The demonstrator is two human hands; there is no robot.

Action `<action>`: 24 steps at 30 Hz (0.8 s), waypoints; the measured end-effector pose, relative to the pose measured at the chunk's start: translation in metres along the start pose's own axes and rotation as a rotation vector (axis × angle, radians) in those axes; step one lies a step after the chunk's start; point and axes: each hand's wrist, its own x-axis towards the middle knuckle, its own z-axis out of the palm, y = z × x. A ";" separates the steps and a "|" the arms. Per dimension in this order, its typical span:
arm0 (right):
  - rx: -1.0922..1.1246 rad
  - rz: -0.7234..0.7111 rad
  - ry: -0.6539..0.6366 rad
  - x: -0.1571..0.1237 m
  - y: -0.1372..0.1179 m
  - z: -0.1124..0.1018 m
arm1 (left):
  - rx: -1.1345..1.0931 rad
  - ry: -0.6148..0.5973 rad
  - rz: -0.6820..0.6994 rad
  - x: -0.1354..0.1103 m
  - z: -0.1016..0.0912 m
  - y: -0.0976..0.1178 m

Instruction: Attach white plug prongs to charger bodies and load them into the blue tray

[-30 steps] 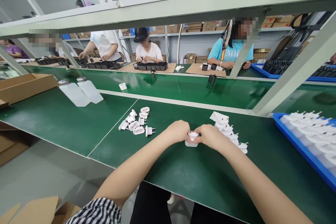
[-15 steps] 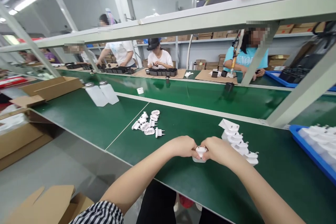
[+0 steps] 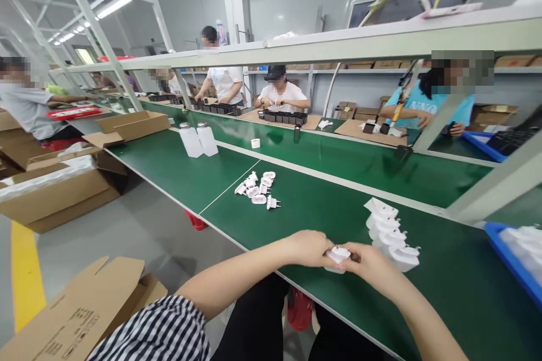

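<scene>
The hands have drifted toward the counter [image 3: 322,208] edge; left hand [image 3: 309,248] and right hand [image 3: 371,264] both pinch a white plug adapter [image 3: 337,254]. Probably light, stiff, slick plastic: grip its flat sides.

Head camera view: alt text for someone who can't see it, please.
The left hand and right hand pinch one white plug adapter at a green bench. A row of adapters lies to its right, a loose pile farther left.
</scene>
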 end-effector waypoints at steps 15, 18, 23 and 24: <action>0.378 0.304 0.488 -0.102 0.084 -0.001 | -0.297 0.313 -0.118 0.080 0.062 0.078; 0.401 0.293 0.514 -0.105 0.085 0.001 | -0.283 0.335 -0.184 0.091 0.056 0.074; 0.402 0.270 0.575 -0.107 0.087 0.002 | -0.266 0.318 -0.170 0.081 0.053 0.066; 0.389 0.267 0.579 -0.108 0.090 0.002 | -0.244 0.320 -0.145 0.076 0.051 0.061</action>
